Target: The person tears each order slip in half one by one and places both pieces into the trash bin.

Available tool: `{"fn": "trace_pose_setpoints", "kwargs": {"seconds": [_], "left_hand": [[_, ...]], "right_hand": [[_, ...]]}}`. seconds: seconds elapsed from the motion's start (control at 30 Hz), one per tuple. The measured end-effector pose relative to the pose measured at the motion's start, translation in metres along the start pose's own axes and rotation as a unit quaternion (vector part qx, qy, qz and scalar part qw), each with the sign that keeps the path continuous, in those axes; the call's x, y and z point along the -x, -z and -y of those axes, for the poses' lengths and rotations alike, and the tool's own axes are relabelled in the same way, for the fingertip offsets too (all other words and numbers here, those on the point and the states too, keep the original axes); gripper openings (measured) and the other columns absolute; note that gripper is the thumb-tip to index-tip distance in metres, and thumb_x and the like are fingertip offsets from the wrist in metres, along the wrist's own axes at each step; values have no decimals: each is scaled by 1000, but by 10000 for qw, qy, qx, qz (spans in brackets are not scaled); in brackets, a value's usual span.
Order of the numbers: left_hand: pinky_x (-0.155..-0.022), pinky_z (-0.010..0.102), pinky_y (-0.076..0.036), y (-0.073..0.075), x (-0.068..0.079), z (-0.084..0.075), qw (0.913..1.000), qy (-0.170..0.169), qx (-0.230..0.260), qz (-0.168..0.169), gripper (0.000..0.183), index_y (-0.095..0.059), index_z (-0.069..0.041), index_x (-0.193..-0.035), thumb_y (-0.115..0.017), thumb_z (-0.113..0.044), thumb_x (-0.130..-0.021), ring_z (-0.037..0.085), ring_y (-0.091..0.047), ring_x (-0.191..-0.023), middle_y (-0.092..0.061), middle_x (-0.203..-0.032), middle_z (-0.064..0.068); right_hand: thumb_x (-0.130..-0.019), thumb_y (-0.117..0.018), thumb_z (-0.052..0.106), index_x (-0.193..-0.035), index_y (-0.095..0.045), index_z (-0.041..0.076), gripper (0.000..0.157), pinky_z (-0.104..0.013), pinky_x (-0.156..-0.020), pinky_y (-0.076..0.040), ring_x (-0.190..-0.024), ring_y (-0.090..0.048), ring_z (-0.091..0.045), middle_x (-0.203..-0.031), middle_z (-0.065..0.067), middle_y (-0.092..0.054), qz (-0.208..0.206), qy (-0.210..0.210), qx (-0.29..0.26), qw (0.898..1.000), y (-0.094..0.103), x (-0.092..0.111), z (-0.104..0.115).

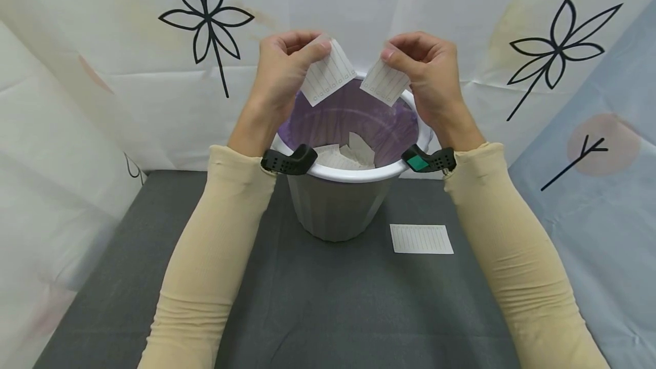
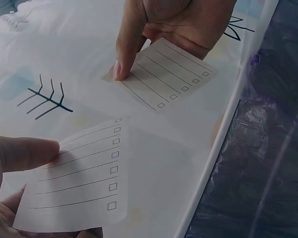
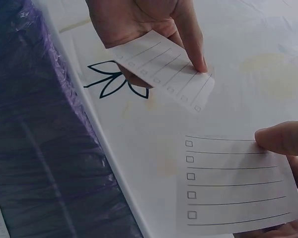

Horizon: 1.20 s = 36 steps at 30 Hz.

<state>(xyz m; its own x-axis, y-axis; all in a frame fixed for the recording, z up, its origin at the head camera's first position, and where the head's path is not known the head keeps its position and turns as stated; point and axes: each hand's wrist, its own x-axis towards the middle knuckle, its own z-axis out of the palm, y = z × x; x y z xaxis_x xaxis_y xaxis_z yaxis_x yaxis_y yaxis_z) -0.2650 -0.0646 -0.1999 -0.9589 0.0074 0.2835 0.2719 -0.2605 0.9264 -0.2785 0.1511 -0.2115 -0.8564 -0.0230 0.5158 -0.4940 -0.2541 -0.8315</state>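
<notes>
Between thumb and fingers, my left hand (image 1: 287,67) pinches a piece of white lined paper (image 1: 329,73) with small checkboxes along one edge. A similar lined piece (image 1: 385,81) is pinched by my right hand (image 1: 427,67). The two pieces are apart, both held above the far part of a bin (image 1: 335,209) with a white rim and a purple liner (image 1: 353,107). Several bits of white paper (image 1: 343,155) lie inside the bin. In the left wrist view, the left hand's piece (image 2: 79,178) shows its checkboxes clearly; the right wrist view shows the right hand's piece (image 3: 233,183) close up.
A whole lined card (image 1: 421,239) lies flat on the dark grey table (image 1: 318,300), right of the bin. White cloth printed with black flower outlines (image 1: 207,16) hangs behind. A bluish cloth (image 1: 605,215) hangs at the right, and a thin dark cord (image 1: 134,169) at the left.
</notes>
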Motion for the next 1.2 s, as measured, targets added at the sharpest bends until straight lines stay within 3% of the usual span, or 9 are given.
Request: {"fn": "trace_pose_setpoints", "kwargs": {"seconds": [0.27,0.4,0.7,0.93,1.2], "left_hand": [[-80,24,-46,1,1,-1,9994,65,-314,98,13,-74,2,-102,-73,3,-89,15,-61,-92,-68,-95,4],[-84,27,-48,1,2,-2,9993,101,-305,177,19,-71,6,-108,-73,3,-89,18,-64,-91,-69,-98,7],[-85,29,-49,4,11,-6,9990,183,-283,291,16,-72,3,-106,-73,2,-90,20,-65,-90,-69,-100,8],[-84,30,-49,7,25,-12,9990,16,-220,391,15,-72,4,-104,-72,4,-90,19,-64,-87,-69,-98,9],[-89,30,-50,19,56,-16,9958,-318,-564,653,20,-72,6,-107,-74,3,-88,23,-65,-94,-71,-96,7]], "right_hand": [[-82,-74,-15,-90,-73,-9,10,-27,-65,-58,-62,-66,-21,-75,-14,-68,45,-400,-147,9991,0,2,4],[-82,-74,-14,-91,-73,-10,10,-28,-66,-58,-63,-66,-22,-77,-15,-68,88,-426,-112,9990,1,4,7],[-81,-75,-14,-93,-72,-11,12,-30,-68,-59,-64,-66,-25,-78,-16,-68,172,-417,-234,9987,0,12,17],[-81,-75,-15,-96,-70,-15,16,-32,-72,-59,-69,-67,-28,-82,-17,-69,400,-208,-202,9988,1,27,29],[-82,-70,-18,-96,-70,-16,14,-33,-74,-57,-73,-67,-25,-87,-18,-72,849,260,-31,9960,5,50,36]]}}
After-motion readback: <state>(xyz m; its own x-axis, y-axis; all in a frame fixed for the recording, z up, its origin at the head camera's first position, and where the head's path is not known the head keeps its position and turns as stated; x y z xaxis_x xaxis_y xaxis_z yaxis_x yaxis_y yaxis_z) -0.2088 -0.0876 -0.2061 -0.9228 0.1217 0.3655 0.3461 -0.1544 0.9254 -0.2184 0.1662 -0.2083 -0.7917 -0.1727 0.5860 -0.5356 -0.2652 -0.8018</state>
